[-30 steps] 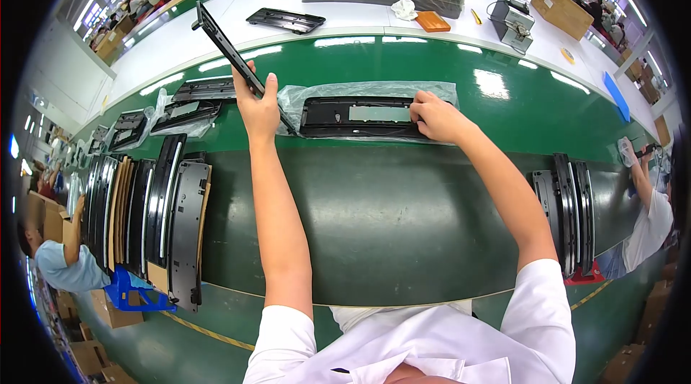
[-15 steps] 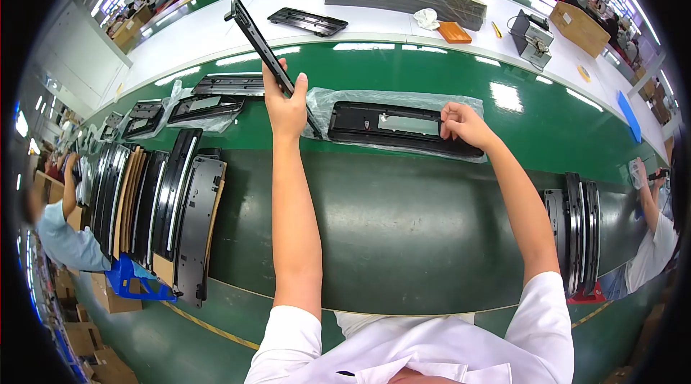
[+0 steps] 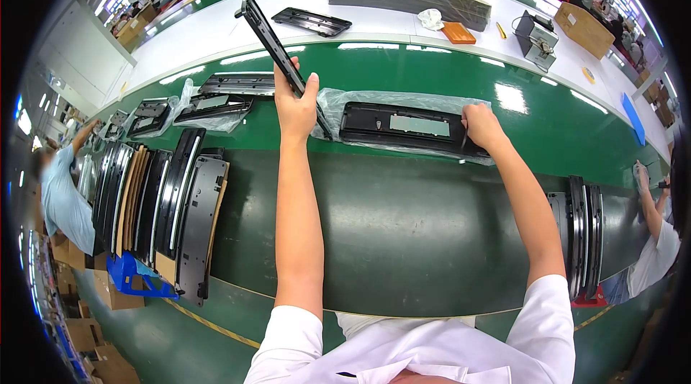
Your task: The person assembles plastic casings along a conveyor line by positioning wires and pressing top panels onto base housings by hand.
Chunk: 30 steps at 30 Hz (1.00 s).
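Observation:
My left hand [image 3: 296, 107] is wrapped round a long black frame [image 3: 268, 38], which it holds up on a slant. Another black panel [image 3: 363, 125] with a pale rectangular insert [image 3: 419, 125] lies flat on clear plastic wrap [image 3: 332, 100] on the green surface. At this panel's right end is my right hand [image 3: 481, 125], its fingers closed together; a small dark strip shows just below the fingertips, too small to name. The lower end of the held frame comes down beside the panel's left end.
Upright black panels [image 3: 198, 226] stand in a row at the left, with more panels [image 3: 586, 240] at the right. Wrapped panels [image 3: 216, 107] lie further left. An orange tray [image 3: 458, 33] and a grey device [image 3: 536, 42] sit behind. People work at both sides.
The view has shifted, so the bench appears further right. My right hand has moved from the pale insert's right edge to the panel's right end. My left hand still holds the frame.

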Tool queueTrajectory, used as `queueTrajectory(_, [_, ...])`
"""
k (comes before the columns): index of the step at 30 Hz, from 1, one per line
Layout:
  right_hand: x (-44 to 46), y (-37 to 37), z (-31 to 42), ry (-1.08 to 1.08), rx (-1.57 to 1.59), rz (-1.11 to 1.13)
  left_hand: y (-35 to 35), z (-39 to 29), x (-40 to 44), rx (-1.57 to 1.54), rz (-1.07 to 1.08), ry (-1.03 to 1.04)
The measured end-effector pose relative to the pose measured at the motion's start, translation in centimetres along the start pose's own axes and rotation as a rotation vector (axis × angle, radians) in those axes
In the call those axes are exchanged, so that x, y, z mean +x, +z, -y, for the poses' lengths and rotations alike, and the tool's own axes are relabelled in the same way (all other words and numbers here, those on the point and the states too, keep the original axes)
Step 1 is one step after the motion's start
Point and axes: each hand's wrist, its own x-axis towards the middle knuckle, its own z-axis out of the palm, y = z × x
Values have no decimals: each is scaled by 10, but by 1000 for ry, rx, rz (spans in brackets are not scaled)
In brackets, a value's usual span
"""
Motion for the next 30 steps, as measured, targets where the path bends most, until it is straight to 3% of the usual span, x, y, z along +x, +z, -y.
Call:
queueTrajectory(3, [4,-5,12,-115,-221,39,6,-5,-2,-31,8,-21])
queueTrajectory(7, [9,-4,1,-148,-285,87,18,-4,-10,88,104,0])
queueTrajectory(10, [8,-6,-17,-42,-95,64,30,-8,-17,125,168,-3])
queueTrajectory(12, [3,-4,-32,16,224,-333,36,-10,-21,115,200,-6])
queueTrajectory(14, [4,-5,-48,125,452,-437,44,-15,-23,215,238,48])
queueTrajectory(16, [1,-13,-52,249,987,-353,51,-22,-26,213,252,48])
queueTrajectory(17, [0,-14,-51,197,1179,-381,53,-23,-26,232,260,91])
queueTrajectory(26, [-2,-4,-52,105,999,-399,96,-88,-28,397,418,235])
queueTrajectory(30, [-4,-14,-59,121,1287,-335,119,-87,-17,456,559,189])
